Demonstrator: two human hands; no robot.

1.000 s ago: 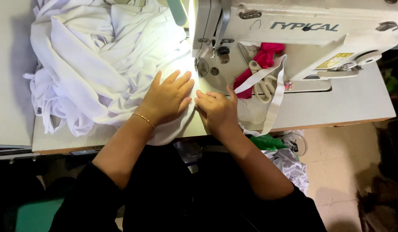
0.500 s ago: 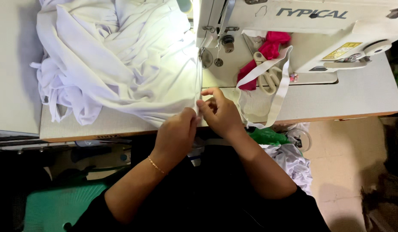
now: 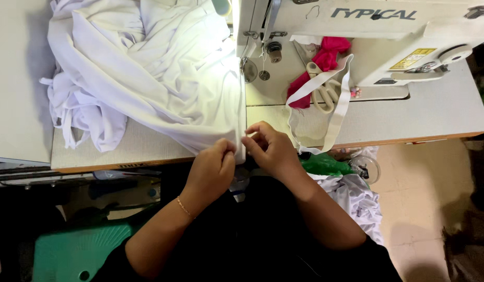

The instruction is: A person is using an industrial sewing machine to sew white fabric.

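A large pile of white fabric (image 3: pixel 142 73) lies on the sewing table (image 3: pixel 409 117), left of the white sewing machine (image 3: pixel 357 31). One edge of the fabric runs from under the needle area down to the table's front edge. My left hand (image 3: pixel 213 169) pinches that edge at the table front. My right hand (image 3: pixel 268 149) pinches the same edge just to the right, fingertips almost touching the left ones. A thin bracelet sits on my left wrist.
A white elastic strip (image 3: pixel 333 112) loops over the table front beside pale-handled scissors (image 3: pixel 323 91) and pink cloth (image 3: pixel 325 57). Below the table are a green bag (image 3: pixel 325 166), white scraps (image 3: pixel 357 201) and a teal stool (image 3: pixel 75 250).
Both hands drew back from flat on the fabric near the needle to the table's front edge and now pinch the fabric edge. The view shifted slightly.
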